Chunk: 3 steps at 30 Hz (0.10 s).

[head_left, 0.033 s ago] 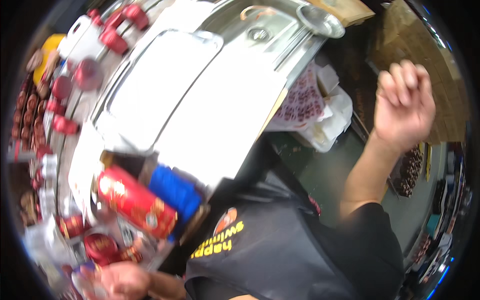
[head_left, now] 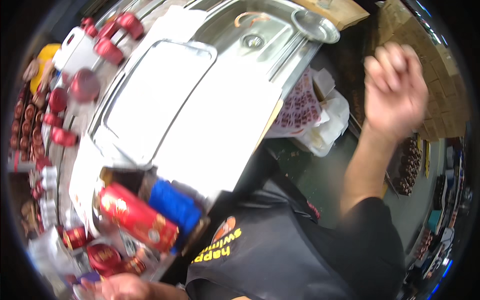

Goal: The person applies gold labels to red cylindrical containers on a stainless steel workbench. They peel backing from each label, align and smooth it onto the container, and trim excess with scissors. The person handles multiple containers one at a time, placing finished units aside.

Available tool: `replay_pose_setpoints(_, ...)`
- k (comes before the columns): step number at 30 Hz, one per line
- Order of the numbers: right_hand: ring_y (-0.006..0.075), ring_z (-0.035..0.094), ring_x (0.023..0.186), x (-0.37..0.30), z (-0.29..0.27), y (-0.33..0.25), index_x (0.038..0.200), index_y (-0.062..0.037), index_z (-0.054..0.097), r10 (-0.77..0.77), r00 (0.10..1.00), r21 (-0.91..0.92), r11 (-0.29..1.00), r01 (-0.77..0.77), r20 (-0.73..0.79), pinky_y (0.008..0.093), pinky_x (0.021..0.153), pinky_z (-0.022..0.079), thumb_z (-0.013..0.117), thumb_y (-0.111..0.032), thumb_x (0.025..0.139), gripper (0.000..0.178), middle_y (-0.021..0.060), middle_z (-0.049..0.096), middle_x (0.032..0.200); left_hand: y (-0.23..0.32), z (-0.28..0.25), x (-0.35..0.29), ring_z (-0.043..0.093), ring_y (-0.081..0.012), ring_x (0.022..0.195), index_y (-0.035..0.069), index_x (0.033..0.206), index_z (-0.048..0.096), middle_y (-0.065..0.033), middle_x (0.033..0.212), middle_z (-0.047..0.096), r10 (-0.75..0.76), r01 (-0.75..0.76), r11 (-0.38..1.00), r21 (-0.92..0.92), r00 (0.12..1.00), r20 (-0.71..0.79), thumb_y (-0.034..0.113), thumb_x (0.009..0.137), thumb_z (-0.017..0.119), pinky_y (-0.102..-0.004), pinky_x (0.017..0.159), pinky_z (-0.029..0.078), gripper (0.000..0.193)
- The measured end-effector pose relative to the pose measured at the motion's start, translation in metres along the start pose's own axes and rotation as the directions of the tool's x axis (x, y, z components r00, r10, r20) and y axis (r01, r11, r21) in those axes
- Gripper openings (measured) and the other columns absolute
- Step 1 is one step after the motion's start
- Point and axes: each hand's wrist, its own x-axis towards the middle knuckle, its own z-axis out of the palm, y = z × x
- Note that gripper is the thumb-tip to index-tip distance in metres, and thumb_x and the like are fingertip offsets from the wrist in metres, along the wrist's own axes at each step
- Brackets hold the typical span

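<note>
My right hand (head_left: 396, 92) is raised at the right, away from the table. Its fingers are loosely curled and a little apart, with nothing visible in them. Low at the left edge lies my left hand (head_left: 122, 287), partly cut off and blurred. Its palm faces up and its fingers look loosely open, beside something pale and see-through. Close above it are a round red lid or tin (head_left: 104, 256) and other red packs. A red cylinder with gold print (head_left: 137, 216) rests in a box beside a blue bundle (head_left: 175, 207).
A white tabletop (head_left: 220, 120) bears a metal-rimmed tray (head_left: 104, 120). Beyond it are a steel sink (head_left: 280, 46) and a round metal bowl (head_left: 316, 27). Red-lidded containers (head_left: 59, 100) line the left. Cardboard boxes (head_left: 440, 85) stand at the right, and a patterned bag (head_left: 300, 107) below the sink.
The view has shifted slightly. My right hand appears a little higher and further left. My left hand sits slightly lower in the picture.
</note>
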Motion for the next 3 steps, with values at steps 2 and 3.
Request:
replay_pose_setpoints(2,0.0098,0.047,0.072,0.079,-0.014,0.048,0.113,0.0016,0.059,0.061,0.977,-0.188,0.982,-0.022,0.206,0.0263,0.065,0.041,0.049,-0.019,0.103,0.025,0.0073,0.053,0.097,-0.017,0.027,0.025,0.053,-0.0346,0.116,-0.012,0.133,0.047,-0.0256,0.127,0.054,0.284,-0.280,0.956,0.081,0.958,-0.036,0.030,0.097,0.047,-0.0456,0.101,0.042,0.055)
replay_pose_setpoints(3,0.0098,0.047,0.072,0.097,-0.010,0.054,0.113,0.0016,0.059,0.076,0.976,-0.199,0.979,-0.035,0.203,0.0263,0.065,0.041,0.049,-0.019,0.103,0.025,0.0073,0.053,0.097,-0.017,0.031,0.034,0.054,-0.0339,0.119,-0.009,0.136,0.046,-0.0236,0.130,0.055,0.151,-0.148,0.981,0.124,0.988,-0.018,0.030,0.095,0.055,-0.0453,0.103,0.043,0.056)
